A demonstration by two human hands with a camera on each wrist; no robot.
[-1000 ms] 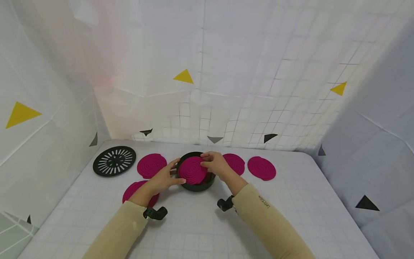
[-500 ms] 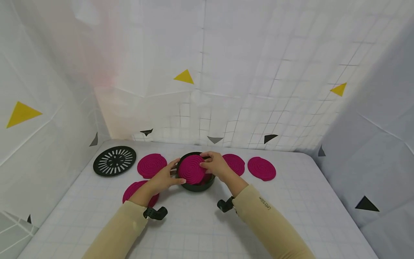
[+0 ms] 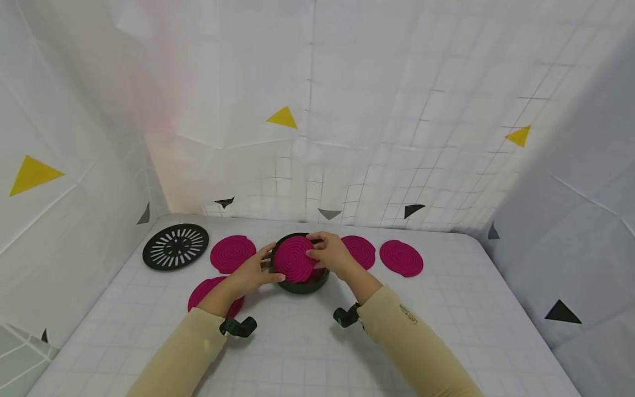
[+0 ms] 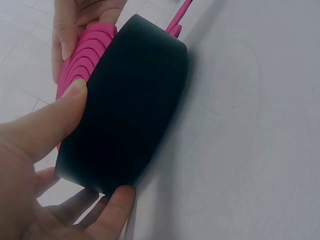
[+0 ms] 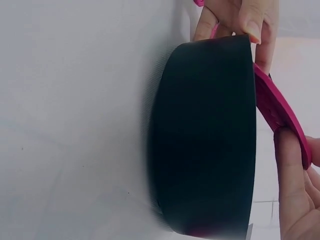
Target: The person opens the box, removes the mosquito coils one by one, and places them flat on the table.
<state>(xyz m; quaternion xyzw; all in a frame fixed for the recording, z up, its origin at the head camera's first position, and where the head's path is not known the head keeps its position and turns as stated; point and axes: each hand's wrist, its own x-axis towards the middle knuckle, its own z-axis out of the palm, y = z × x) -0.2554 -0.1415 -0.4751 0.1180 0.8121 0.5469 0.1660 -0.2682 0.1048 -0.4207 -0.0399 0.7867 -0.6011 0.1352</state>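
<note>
A round black holder (image 3: 300, 288) stands mid-table. My left hand (image 3: 249, 274) grips its left side, the thumb at the rim and the fingers round the wall, as the left wrist view also shows. My right hand (image 3: 332, 255) pinches the right edge of a pink spiral-ridged coaster (image 3: 294, 259). This coaster is tilted over the holder's mouth, its right edge raised. In the right wrist view the coaster (image 5: 281, 107) slants up from the rim between thumb and fingers. Darker pink shows inside the holder beneath it; most of the inside is hidden.
Matching pink coasters lie on the white table: one (image 3: 233, 254) behind my left hand, one (image 3: 203, 291) partly under my left forearm, and two more, (image 3: 359, 251) partly hidden by my right hand, and a coaster (image 3: 402, 258) farther right. A black slotted disc (image 3: 176, 247) lies far left.
The coaster in my right hand has shifted slightly left and tilted a little more over the holder. My left hand keeps its grip in the same place.
</note>
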